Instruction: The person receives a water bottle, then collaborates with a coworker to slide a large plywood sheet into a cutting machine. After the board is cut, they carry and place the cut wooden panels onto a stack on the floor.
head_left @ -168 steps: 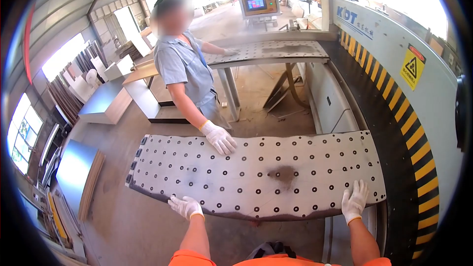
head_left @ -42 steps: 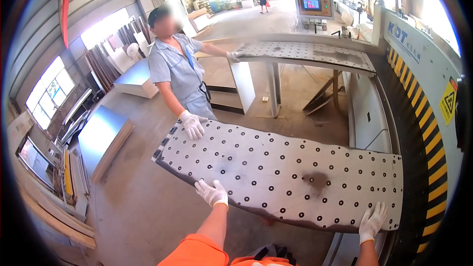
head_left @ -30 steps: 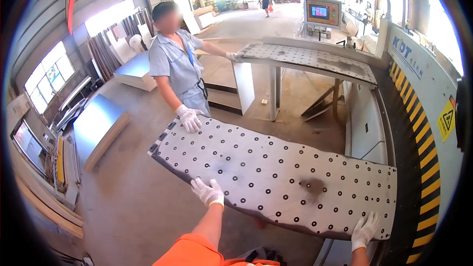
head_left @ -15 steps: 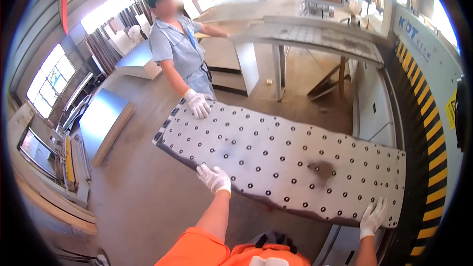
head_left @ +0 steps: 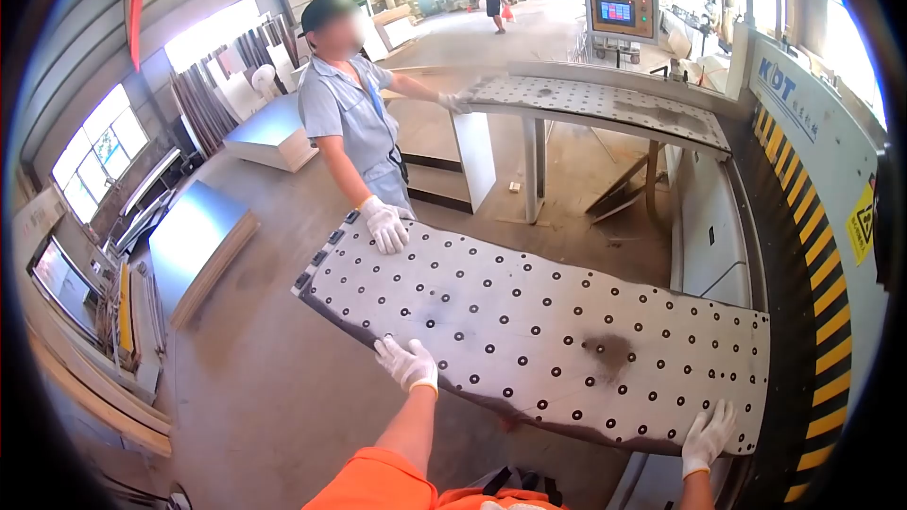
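My left hand (head_left: 407,364), in a white glove, rests with fingers spread on the near edge of a grey table (head_left: 557,326) dotted with black-ringed holes. Near the table's right end, my right hand (head_left: 709,437), also gloved, lies flat with its fingers apart. Neither holds anything. A dark smudge (head_left: 607,351) marks the surface between my hands, toward the right. A co-worker (head_left: 351,113) in a grey-blue shirt stands across the table's left end, one gloved hand (head_left: 386,225) on it and the other (head_left: 454,102) at a second dotted table (head_left: 605,99).
A KDT machine (head_left: 803,99) with a striped guard (head_left: 822,293) runs along the right. The control panel (head_left: 621,12) stands at the back. Board stacks (head_left: 203,246) sit on the floor at left. Another person (head_left: 491,2) is far back.
Compared with the oldest frame, the view has turned, and the co-worker's hand has shifted toward the table's left end. The distant person has come into view. My hands remain on the near edge.
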### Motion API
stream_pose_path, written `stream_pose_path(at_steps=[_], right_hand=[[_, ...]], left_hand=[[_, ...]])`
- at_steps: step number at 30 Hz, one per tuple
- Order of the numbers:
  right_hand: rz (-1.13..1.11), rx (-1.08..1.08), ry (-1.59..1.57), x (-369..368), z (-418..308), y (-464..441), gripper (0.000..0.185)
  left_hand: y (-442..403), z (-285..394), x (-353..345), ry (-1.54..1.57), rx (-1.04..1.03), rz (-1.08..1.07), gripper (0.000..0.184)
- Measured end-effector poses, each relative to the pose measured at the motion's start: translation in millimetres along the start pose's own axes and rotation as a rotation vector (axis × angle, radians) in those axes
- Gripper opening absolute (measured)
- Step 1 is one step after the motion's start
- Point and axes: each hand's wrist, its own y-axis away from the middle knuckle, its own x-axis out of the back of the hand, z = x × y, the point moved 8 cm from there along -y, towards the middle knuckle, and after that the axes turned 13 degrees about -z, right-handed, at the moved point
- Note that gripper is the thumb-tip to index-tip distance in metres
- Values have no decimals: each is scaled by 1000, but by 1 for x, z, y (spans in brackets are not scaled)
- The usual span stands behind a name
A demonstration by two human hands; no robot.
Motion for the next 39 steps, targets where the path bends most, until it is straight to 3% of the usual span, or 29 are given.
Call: stream_pose_path(at_steps=[39], right_hand=[[45,38,-56,-4,6,-1,59]], left_hand=[[-6,-7,-7,-16,-25,-18,63]])
